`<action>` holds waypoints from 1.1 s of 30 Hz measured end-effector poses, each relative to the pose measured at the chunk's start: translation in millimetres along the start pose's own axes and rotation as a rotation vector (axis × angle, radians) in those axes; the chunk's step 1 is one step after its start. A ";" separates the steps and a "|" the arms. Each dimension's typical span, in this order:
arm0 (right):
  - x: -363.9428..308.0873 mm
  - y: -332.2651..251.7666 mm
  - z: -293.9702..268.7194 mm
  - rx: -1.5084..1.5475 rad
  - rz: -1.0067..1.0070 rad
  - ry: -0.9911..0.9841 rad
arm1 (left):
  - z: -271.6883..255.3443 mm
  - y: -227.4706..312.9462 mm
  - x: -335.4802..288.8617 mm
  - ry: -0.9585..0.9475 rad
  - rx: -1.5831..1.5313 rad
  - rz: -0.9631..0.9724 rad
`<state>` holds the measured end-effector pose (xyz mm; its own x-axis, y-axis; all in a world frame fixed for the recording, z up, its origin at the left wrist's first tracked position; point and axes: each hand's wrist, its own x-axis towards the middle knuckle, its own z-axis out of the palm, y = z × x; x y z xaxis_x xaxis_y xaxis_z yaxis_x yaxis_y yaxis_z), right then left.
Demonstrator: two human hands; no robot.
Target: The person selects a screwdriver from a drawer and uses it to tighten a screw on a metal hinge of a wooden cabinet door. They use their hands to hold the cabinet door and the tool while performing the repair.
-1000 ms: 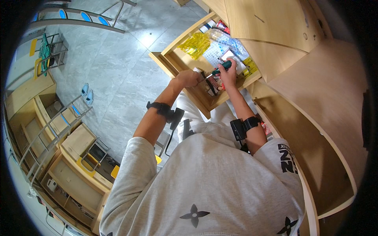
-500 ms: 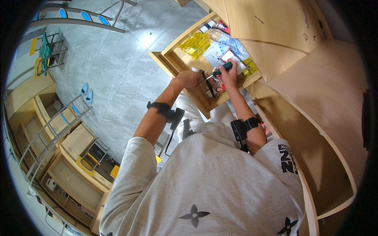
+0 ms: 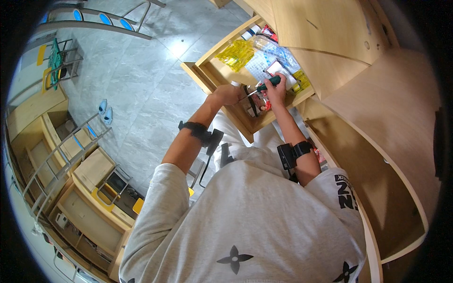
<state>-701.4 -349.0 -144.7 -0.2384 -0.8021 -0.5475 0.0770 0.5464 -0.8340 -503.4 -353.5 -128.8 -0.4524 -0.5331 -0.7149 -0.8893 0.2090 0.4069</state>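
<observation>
A screwdriver (image 3: 270, 85) with a dark green handle is gripped in my right hand (image 3: 277, 91), over the open wooden drawer (image 3: 222, 38). Its thin metal shaft points left, toward the inner side of the drawer's front panel (image 3: 200, 79). There my left hand (image 3: 228, 95) is closed at the panel, its fingertips mostly hidden, and the shaft's tip ends beside them. What those fingers hold cannot be made out. A small white piece (image 3: 235, 84) shows just past my left knuckles. Beneath the screwdriver lie a dark strap (image 3: 248, 96) and small clear-wrapped items.
Deeper in the drawer are yellow plastic wrap (image 3: 237, 55), a clear plastic bottle (image 3: 269, 46), a white box (image 3: 281, 74) and red packets. A wooden cabinet (image 3: 325, 28) rises at the right, above an open compartment (image 3: 368, 179). Blue slippers (image 3: 105, 111) and metal-framed ladders stand leftward.
Both hands and the screwdriver hold nearly the same pose. The whole view has shifted very slightly.
</observation>
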 end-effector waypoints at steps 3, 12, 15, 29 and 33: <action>6.3 9.1 -5.6 0.004 -0.016 -0.003 | -5.2 3.3 -1.1 -0.034 0.075 0.026; 4.5 5.5 0.5 -0.030 -0.074 0.042 | -7.2 6.0 -6.4 0.039 -0.070 0.032; 3.5 -2.5 2.4 -0.103 0.019 0.089 | -7.4 7.1 -6.1 0.014 -0.102 0.012; 18.3 -14.9 -4.7 -0.505 -0.077 0.086 | -1.1 10.0 1.1 0.035 -0.032 -0.014; 24.3 -40.7 -4.4 -0.928 -0.247 0.026 | 14.0 1.7 9.9 0.122 -0.134 0.087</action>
<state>-714.6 -389.7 -123.8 -0.1672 -0.9208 -0.3523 -0.7727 0.3443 -0.5332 -510.3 -346.9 -143.1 -0.5083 -0.6150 -0.6029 -0.8265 0.1516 0.5422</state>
